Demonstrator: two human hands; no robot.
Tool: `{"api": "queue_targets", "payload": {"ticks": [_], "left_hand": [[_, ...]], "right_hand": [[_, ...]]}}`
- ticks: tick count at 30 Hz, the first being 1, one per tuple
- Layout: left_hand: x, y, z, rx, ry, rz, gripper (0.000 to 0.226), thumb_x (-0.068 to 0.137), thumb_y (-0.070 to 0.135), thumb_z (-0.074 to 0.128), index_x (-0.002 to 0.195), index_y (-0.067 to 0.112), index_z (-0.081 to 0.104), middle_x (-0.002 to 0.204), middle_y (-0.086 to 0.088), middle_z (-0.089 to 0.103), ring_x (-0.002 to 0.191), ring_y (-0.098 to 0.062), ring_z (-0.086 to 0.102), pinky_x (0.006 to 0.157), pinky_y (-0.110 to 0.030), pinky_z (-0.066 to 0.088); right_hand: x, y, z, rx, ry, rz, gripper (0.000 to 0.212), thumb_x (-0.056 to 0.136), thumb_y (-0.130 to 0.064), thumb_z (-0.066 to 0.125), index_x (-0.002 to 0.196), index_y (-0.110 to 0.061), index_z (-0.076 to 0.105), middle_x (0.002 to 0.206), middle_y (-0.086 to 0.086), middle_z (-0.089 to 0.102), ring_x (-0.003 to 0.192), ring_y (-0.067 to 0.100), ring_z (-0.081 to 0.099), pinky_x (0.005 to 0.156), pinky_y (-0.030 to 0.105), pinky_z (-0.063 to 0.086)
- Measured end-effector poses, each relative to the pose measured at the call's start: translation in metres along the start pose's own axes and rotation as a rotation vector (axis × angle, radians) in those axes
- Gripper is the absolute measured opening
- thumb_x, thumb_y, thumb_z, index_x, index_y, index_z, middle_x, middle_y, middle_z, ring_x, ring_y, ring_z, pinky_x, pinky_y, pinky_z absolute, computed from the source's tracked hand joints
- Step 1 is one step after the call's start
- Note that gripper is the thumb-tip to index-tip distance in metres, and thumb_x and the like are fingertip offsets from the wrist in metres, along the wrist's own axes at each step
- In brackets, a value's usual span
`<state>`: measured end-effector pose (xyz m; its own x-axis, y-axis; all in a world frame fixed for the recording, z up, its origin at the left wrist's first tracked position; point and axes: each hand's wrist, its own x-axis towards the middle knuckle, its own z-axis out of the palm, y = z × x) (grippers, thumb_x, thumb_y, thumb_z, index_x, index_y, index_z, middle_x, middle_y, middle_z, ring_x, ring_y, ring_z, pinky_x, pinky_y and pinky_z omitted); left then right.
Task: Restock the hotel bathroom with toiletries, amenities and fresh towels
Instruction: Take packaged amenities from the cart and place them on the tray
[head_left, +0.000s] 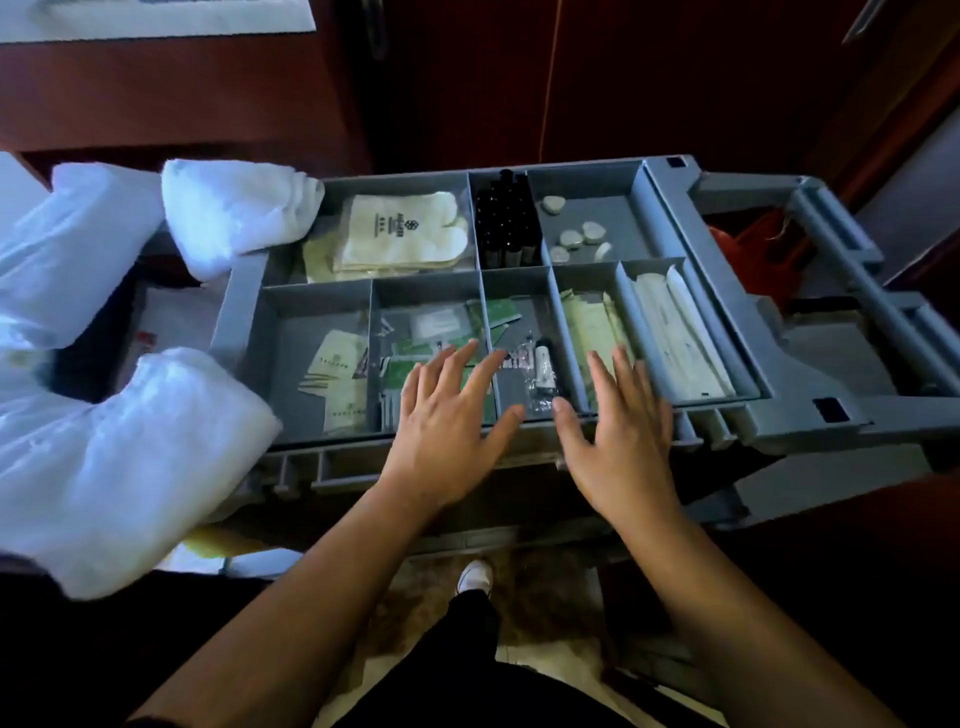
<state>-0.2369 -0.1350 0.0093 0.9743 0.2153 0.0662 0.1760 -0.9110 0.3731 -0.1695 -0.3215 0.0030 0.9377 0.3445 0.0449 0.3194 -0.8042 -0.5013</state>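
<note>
A grey divided tray (661, 218) sits on top of a housekeeping cart, seen from above. Both hands hang over the tray's near edge with fingers straight and spread, holding nothing. The left hand (448, 415) is above green packets (494, 312). The right hand (619, 431) is above pale sachets (587, 327). Whether either hand touches the contents is unclear.

At the far edge, cream pouches (400, 234) carry a dark logo and print too blurred to read. Beside them stand dark bottles (506, 218), then small white soaps (576, 239). A small tube in clear wrap (543, 370) lies between the hands. Long white wrapped items (675, 332) fill the near right corner.

A folded white towel (234, 208) rests at the far left corner, next to white bundles in plastic (119, 457). Dark red wooden cupboards (675, 78) stand behind the cart.
</note>
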Motion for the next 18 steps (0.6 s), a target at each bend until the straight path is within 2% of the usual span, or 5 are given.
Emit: {"api": "queue_targets", "payload": {"ticks": [4,11,18], "left_hand": [[0.063,-0.014,0.002,-0.006,-0.024,0.055,0.067,0.102,0.069,0.033,0.16,0.036,0.026,0.169,0.001,0.023,0.157,-0.023,0.011,0.127,-0.048,0.003],[0.181,-0.025,0.013,0.008,-0.031,0.123,0.066,0.099,0.067,0.039,0.154,0.031,0.039,0.167,-0.003,0.028,0.155,-0.028,0.019,0.126,-0.051,0.011],[0.281,-0.023,0.037,0.073,-0.049,0.17,0.066,0.094,0.069,0.048,0.146,0.028,0.052,0.165,-0.006,0.031,0.154,-0.029,0.021,0.125,-0.051,0.014]], "right_hand": [[0.054,-0.001,0.0,-0.041,-0.016,0.074,0.072,0.102,-0.06,0.037,0.163,-0.027,0.02,0.173,-0.002,-0.003,0.159,0.018,-0.007,0.127,0.054,-0.003],[0.151,0.01,-0.002,-0.104,0.005,0.192,0.068,0.102,-0.057,0.042,0.161,-0.025,0.029,0.173,0.003,0.004,0.159,0.022,-0.003,0.126,0.054,-0.002],[0.23,0.027,0.003,-0.22,0.033,0.239,0.065,0.1,-0.056,0.047,0.153,-0.019,0.04,0.163,0.014,0.035,0.155,0.031,0.023,0.123,0.06,0.01]]}}
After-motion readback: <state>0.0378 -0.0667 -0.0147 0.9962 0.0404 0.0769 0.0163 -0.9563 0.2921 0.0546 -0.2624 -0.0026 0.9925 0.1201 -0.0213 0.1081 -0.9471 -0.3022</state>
